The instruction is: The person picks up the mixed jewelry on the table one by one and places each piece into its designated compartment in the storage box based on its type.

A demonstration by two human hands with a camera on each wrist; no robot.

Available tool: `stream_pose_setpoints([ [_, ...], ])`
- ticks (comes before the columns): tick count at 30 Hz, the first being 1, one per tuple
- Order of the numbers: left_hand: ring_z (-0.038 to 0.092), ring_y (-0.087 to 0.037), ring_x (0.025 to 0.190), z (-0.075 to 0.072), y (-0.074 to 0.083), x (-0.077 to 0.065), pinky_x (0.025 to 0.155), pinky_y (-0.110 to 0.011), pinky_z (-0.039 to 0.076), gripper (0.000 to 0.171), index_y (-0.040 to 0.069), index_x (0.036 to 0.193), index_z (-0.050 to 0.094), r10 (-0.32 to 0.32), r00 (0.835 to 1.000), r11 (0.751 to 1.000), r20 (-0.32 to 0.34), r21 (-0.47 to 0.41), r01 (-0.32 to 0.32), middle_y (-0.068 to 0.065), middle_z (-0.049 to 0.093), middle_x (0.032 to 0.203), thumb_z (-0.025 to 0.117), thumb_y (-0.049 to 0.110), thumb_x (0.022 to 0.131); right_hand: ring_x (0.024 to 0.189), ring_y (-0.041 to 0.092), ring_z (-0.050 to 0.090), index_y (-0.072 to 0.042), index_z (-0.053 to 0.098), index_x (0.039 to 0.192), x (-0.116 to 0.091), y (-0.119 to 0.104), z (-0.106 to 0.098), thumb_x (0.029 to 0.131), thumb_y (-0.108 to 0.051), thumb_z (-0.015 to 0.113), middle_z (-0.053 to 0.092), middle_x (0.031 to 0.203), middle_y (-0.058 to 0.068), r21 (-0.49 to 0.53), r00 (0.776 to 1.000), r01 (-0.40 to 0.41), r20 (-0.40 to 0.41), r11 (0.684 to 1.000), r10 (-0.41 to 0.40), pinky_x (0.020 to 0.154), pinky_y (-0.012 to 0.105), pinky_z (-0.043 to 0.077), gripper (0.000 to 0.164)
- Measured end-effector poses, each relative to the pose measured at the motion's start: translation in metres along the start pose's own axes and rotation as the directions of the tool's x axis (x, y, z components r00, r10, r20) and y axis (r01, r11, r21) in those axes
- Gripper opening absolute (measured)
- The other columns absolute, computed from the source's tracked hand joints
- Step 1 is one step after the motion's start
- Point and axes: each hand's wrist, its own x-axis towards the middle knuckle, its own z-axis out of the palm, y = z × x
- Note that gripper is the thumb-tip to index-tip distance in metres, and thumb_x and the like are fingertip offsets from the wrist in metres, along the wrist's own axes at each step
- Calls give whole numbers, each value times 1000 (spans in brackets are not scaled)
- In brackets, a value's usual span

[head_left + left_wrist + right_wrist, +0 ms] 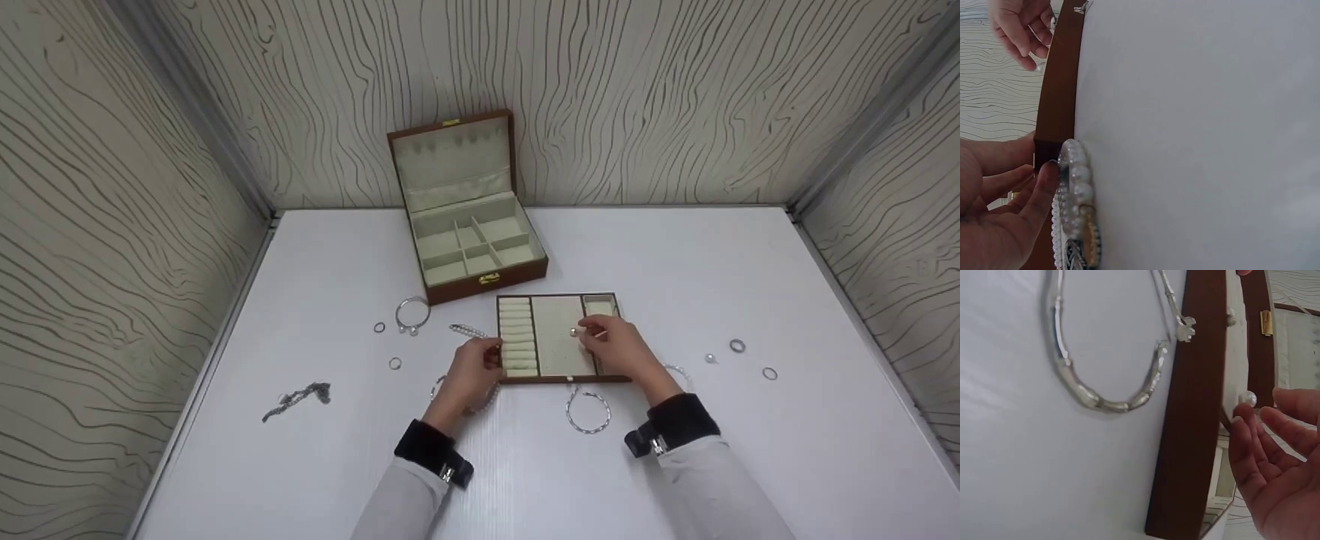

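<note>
My left hand [471,371] grips the front left corner of a brown jewelry tray [536,337], its fingers and thumb around the corner in the left wrist view. That tray has cream ring rolls [517,337], a flat middle panel and a narrow side compartment. Over the panel, my right hand [616,345] pinches a pearl earring [1248,399] at its fingertips. Another small pale bead [1231,317] sits at the tray's front edge. A pearl bracelet [1079,180] lies against the corner beside the left fingers. In front of the tray is a silver bracelet [589,414].
An open brown jewelry box [487,289] with cream compartments stands behind the tray. To the left lie a bangle [412,313], two rings and a dark chain [296,399]. On the right are two more rings, one a grey ring [737,346], and a loose pearl piece [710,358].
</note>
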Motion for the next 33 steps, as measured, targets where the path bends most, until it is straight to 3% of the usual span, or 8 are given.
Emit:
stream_pose_setpoints([
  [6, 60, -15, 94, 0, 1, -1, 81, -23, 52, 50, -3, 130, 58, -33, 999, 999, -1, 6, 33, -4, 61, 101, 71, -6, 82, 85, 26, 65, 8, 60, 122, -19, 16, -28, 95, -5, 59, 65, 101, 15, -1, 999, 13, -29, 1000, -13, 66, 32, 53, 30],
  [10, 60, -15, 94, 0, 0, -2, 82, -24, 52, 50, -2, 130, 59, -24, 1000, 1000, -6, 2, 24, -4, 61, 101, 72, -6, 82, 89, 32, 63, 9, 58, 123, -32, 38, -54, 95, -6, 59, 63, 103, 20, -121, 997, -28, -79, 992, 18, 72, 40, 53, 31],
  [15, 61, -15, 93, 1, 1, -1, 81, -25, 53, 49, -2, 129, 60, -3, 1000, 1000, -13, -9, 3, -4, 62, 101, 70, -8, 81, 103, 50, 55, 10, 50, 129, -54, 77, -88, 96, -12, 58, 53, 113, 35, -340, 990, -128, -100, 932, 99, 85, 60, 47, 41],
  [18, 60, -15, 93, 1, 0, -1, 81, -25, 53, 50, -3, 129, 59, -6, 1000, 1000, -15, -8, 6, -4, 62, 101, 71, -8, 81, 111, 58, 47, 10, 44, 135, -69, 94, -101, 97, -20, 59, 41, 122, 42, -370, 981, -195, -70, 908, 182, 89, 66, 42, 51],
  [21, 60, -14, 92, 0, 1, -2, 81, -25, 52, 51, -3, 131, 58, -21, 1000, 1000, -15, -6, 21, -3, 62, 100, 71, -7, 82, 114, 62, 42, 8, 39, 140, -77, 103, -104, 97, -30, 60, 33, 127, 44, -369, 970, -235, -36, 899, 239, 91, 69, 39, 61],
  [24, 60, -14, 92, 0, 0, -2, 80, -25, 53, 50, -3, 130, 58, -13, 1000, 1000, -18, -10, 13, -3, 62, 99, 70, -8, 82, 113, 63, 42, 7, 39, 140, -78, 107, -104, 96, -33, 62, 30, 129, 45, -375, 970, -235, -26, 897, 243, 89, 69, 40, 64],
  [33, 59, -14, 90, 2, 0, -3, 80, -25, 53, 50, -2, 130, 58, -5, 1000, 1000, -17, -9, 5, -2, 61, 99, 70, -8, 82, 115, 60, 41, 10, 47, 133, -67, 107, -101, 92, -19, 65, 35, 127, 43, -381, 971, -224, -4, 897, 241, 89, 72, 38, 53],
])
